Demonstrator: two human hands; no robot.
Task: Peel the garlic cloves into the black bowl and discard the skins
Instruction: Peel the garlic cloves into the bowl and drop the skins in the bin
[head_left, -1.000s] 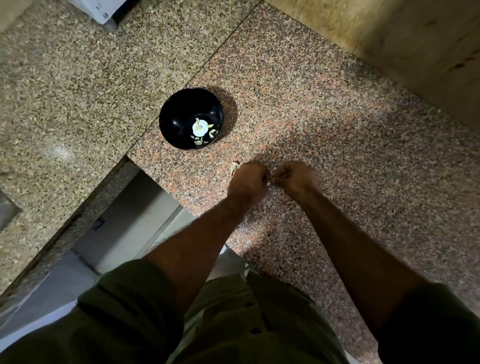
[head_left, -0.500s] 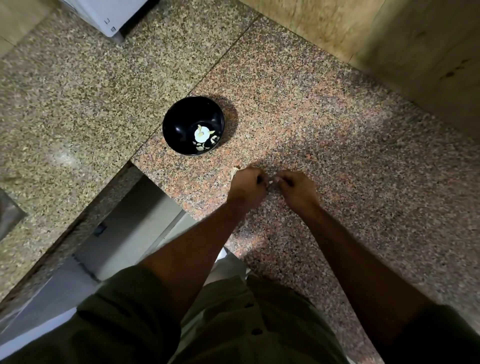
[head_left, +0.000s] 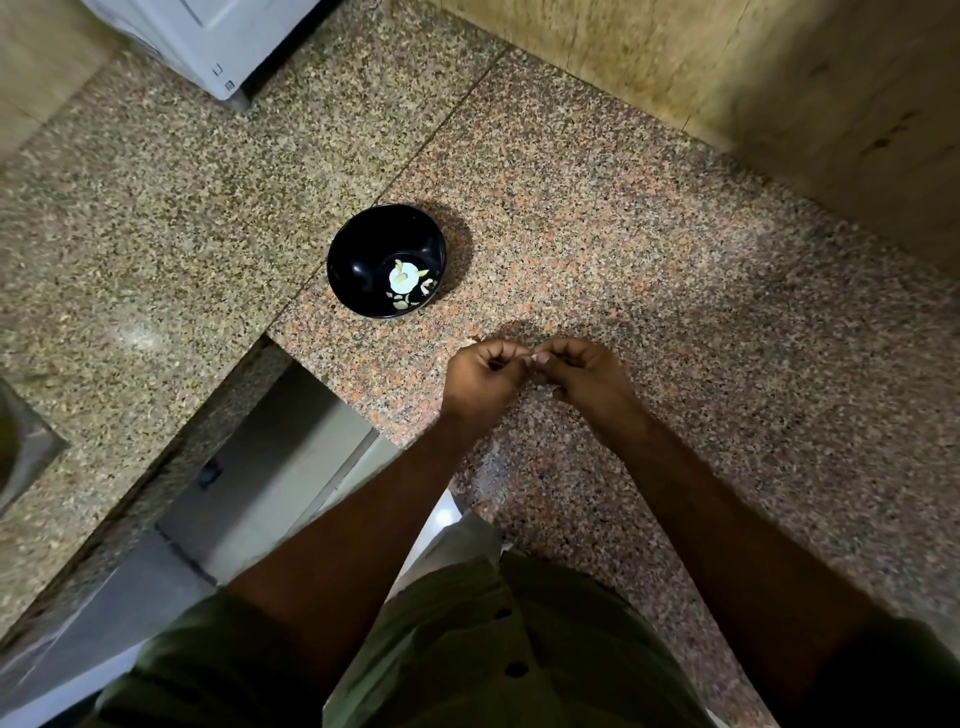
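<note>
Above counter (head_left: 675, 291), curled hands together

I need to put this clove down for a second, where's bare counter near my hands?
Bare granite lies right of the right hand, toward the wall, and beyond both hands, right of the black bowl. It is tight by the left hand: the counter edge drops off there, the bowl just beyond.

Glossy black bowl (head_left: 387, 260) with white flower motif; speckled pink-brown granite counter (head_left: 649, 249); olive green shirt (head_left: 467, 654).
</note>
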